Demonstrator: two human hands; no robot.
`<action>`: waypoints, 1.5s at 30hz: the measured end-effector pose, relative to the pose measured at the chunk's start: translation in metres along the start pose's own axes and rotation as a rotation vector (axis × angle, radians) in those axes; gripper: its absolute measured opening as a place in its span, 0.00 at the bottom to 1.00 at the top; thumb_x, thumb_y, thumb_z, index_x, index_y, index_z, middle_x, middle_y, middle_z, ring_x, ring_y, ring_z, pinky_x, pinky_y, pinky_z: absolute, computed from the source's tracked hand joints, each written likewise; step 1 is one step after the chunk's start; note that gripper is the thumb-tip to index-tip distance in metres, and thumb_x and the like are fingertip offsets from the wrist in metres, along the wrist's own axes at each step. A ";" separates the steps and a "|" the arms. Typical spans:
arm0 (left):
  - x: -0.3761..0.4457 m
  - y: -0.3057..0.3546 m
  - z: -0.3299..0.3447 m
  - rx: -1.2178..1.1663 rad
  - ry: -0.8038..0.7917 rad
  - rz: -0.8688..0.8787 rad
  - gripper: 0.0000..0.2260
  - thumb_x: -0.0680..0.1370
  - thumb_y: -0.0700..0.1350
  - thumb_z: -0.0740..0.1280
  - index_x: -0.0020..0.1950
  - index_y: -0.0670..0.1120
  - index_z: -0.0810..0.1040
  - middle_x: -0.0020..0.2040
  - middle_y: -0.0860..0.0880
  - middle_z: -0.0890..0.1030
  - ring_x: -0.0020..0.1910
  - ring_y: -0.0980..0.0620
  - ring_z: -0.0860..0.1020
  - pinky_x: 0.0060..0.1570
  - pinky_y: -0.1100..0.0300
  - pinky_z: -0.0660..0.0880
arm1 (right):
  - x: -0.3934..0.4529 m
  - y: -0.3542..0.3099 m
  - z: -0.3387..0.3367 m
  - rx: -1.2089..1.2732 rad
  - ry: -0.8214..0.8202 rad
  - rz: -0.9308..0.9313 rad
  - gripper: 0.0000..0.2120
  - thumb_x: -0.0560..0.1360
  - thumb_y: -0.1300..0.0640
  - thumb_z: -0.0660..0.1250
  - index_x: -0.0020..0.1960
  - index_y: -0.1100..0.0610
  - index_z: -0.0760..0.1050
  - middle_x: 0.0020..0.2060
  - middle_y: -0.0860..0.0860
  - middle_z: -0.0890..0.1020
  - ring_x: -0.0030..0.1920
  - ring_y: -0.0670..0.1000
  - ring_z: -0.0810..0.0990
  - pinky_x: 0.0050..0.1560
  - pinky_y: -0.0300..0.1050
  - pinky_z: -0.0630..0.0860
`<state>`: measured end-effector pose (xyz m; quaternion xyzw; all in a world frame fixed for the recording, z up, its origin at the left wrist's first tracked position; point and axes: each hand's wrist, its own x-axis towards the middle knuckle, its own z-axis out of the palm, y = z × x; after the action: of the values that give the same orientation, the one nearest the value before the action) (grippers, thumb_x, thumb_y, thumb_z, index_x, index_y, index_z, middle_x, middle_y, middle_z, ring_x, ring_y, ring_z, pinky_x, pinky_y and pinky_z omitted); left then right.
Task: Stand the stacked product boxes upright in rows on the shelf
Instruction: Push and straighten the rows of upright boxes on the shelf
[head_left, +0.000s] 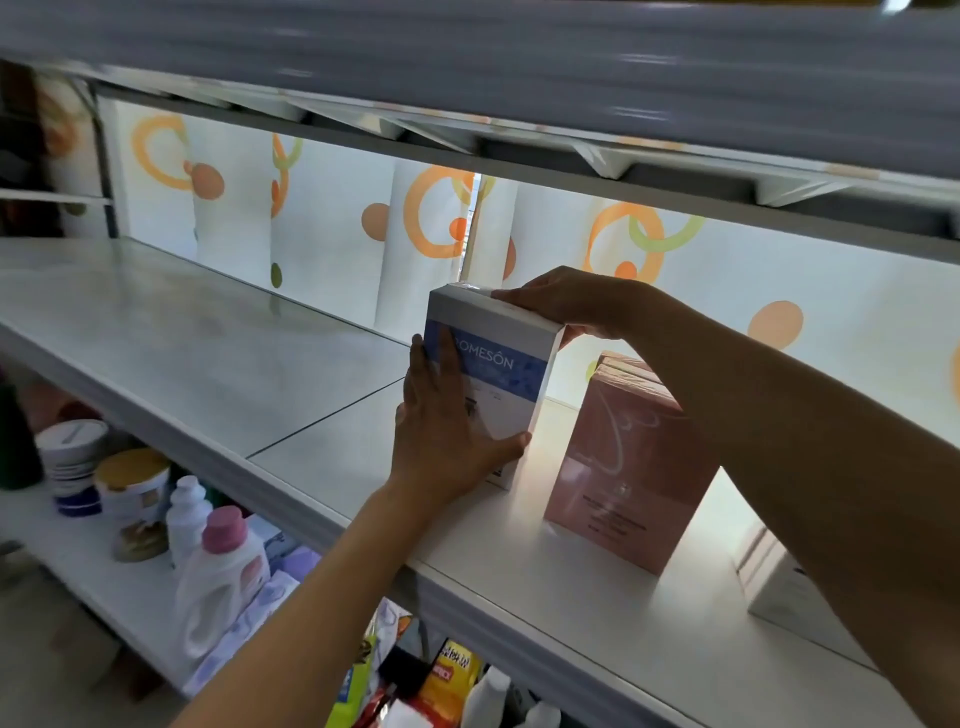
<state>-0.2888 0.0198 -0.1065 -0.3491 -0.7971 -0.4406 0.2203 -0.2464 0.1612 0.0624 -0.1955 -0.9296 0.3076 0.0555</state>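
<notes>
A white box with a blue band (506, 358) stands upright on the white shelf (218, 364), near the middle. My left hand (449, 431) lies flat against its front face, thumb hooked around its lower right edge. My right hand (566, 304) grips its top from behind. To its right stands a pink box (618, 483), upright, with more pink boxes behind it, partly hidden by my right forearm. A white box (779, 587) sits further right, mostly covered by that arm.
A curtain with orange and green circles (311, 218) hangs behind the shelf. Another shelf (519, 78) runs close overhead. Below, a lower shelf carries tubs (130, 483), white bottles with a pink cap (218, 571) and colourful packets (447, 675).
</notes>
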 end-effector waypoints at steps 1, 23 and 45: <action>-0.001 -0.001 -0.003 0.003 -0.005 -0.002 0.55 0.61 0.77 0.62 0.77 0.53 0.40 0.79 0.49 0.52 0.76 0.45 0.57 0.70 0.45 0.63 | -0.001 -0.001 0.001 -0.008 -0.003 -0.007 0.21 0.77 0.40 0.62 0.57 0.55 0.81 0.48 0.51 0.85 0.48 0.52 0.85 0.41 0.39 0.79; -0.005 -0.018 -0.063 -0.532 -0.232 -0.273 0.44 0.64 0.61 0.73 0.74 0.55 0.56 0.73 0.51 0.67 0.69 0.48 0.70 0.62 0.52 0.71 | -0.042 -0.026 0.026 -0.034 0.225 -0.056 0.23 0.80 0.39 0.57 0.45 0.57 0.79 0.45 0.52 0.82 0.42 0.50 0.81 0.38 0.36 0.73; 0.005 -0.037 -0.067 -0.840 -0.629 -0.181 0.36 0.63 0.67 0.71 0.64 0.50 0.69 0.52 0.50 0.83 0.51 0.49 0.82 0.44 0.60 0.79 | -0.083 -0.022 0.031 -0.254 -0.003 -0.165 0.21 0.70 0.44 0.74 0.57 0.54 0.74 0.48 0.49 0.80 0.46 0.50 0.78 0.38 0.39 0.75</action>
<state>-0.3168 -0.0489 -0.0888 -0.4523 -0.6067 -0.6131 -0.2268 -0.1841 0.0948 0.0521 -0.1233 -0.9740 0.1823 0.0540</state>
